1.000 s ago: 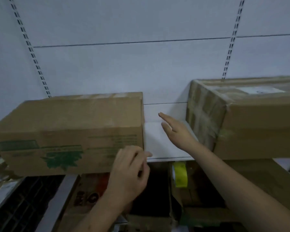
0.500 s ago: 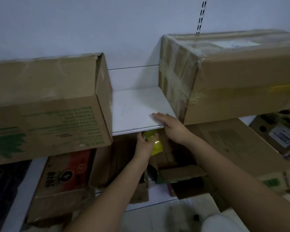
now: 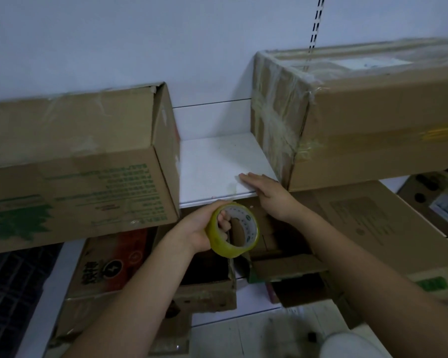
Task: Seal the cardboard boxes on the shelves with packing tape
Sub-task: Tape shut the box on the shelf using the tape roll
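Head view showed the left hand [image 3: 197, 228] gripping a tape roll [image 3: 233, 229] just below the front edge of the white shelf [image 3: 212, 161], fingers curled through the roll's core and the thumb over its outer rim. The roll was yellowish, held on edge with its open centre facing the camera. The right hand [image 3: 267, 188] lay flat on the shelf's front edge, fingers straight and together, holding nothing, close beside the lower corner of the right box [image 3: 373, 120]. That box sat on the shelf with clear tape wrapped over its left end and a yellow strip across its front. The left box [image 3: 70, 161], printed in green, stood on the same shelf, well apart from the right one, with bare shelf between them; its top flaps lay closed, and whether tape held them could not be told. Below the shelf were more boxes: one with red and black print [image 3: 109, 262] at left, an open one [image 3: 210, 280] under the roll, and a large plain one [image 3: 373, 228] at right
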